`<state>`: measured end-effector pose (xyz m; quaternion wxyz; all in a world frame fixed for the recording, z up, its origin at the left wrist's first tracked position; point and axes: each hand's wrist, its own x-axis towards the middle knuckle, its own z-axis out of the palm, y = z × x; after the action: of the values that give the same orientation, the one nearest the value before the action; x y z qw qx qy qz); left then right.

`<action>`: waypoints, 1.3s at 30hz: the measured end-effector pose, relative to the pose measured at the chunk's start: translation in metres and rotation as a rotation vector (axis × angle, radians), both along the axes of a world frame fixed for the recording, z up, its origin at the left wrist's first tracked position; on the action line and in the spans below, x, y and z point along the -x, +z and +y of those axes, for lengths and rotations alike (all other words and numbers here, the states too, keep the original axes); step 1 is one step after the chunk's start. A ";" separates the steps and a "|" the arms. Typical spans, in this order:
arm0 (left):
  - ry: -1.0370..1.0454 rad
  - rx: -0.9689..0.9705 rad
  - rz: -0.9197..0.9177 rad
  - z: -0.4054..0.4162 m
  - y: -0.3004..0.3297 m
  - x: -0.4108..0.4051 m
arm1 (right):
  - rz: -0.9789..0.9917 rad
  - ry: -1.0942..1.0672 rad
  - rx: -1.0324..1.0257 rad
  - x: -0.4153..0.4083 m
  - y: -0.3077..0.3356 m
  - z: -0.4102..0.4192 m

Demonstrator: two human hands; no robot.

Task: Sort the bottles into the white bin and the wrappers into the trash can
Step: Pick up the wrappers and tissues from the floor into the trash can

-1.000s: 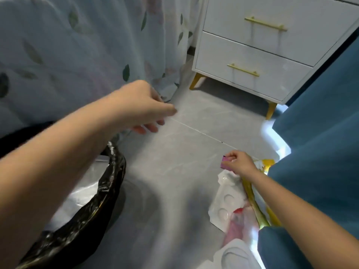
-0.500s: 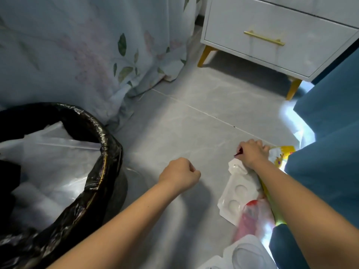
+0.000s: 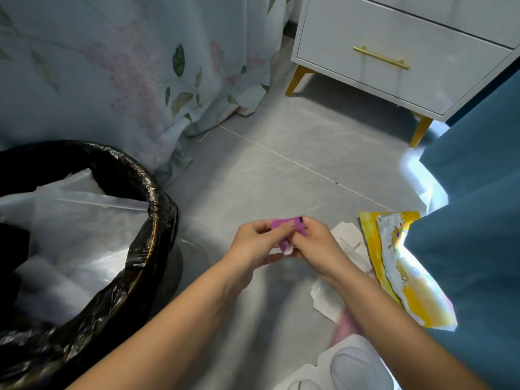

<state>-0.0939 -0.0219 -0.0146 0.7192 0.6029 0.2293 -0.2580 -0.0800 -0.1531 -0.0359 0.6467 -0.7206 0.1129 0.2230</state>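
A small purple wrapper (image 3: 284, 224) is held above the grey floor between both hands. My left hand (image 3: 254, 243) pinches its left side and my right hand (image 3: 316, 240) pinches its right side. The trash can (image 3: 157, 220), lined with a black bag and holding clear plastic, stands at the left, close to my left forearm. More wrappers lie on the floor at the right: a yellow foil packet (image 3: 405, 277), a white plastic tray (image 3: 346, 243) partly under my right arm, and a pink wrapper (image 3: 344, 327). No bottle or white bin is in view.
A floral curtain (image 3: 126, 74) hangs behind the can. A white drawer unit (image 3: 394, 43) on gold legs stands at the back right. Blue fabric (image 3: 478, 220) fills the right edge. Another white moulded tray (image 3: 351, 364) lies at the bottom.
My right hand lifted the purple wrapper off the pile and brought it left. My left hand came down from the curtain, met it and now pinches the wrapper too.
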 end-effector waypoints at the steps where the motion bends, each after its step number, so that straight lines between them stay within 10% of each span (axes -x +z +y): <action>1: 0.042 0.021 0.024 0.002 -0.001 0.003 | -0.016 0.050 0.043 0.005 0.000 0.000; 6: 0.136 0.015 0.116 0.015 -0.015 0.016 | -0.034 0.330 0.237 0.007 -0.002 -0.028; 11: 0.209 0.023 0.141 0.021 -0.028 0.021 | -0.380 0.200 0.954 -0.050 -0.033 -0.103; 17: 0.238 0.044 0.196 0.018 -0.034 0.019 | -0.056 0.833 1.483 -0.083 -0.047 -0.124; 39: 0.266 -0.072 0.104 0.025 -0.037 0.025 | -0.079 0.768 0.814 -0.046 -0.069 -0.096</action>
<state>-0.1188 0.0034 -0.0516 0.7121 0.5785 0.3534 -0.1829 -0.0341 -0.2491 -0.1048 0.1922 -0.9093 -0.1050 0.3539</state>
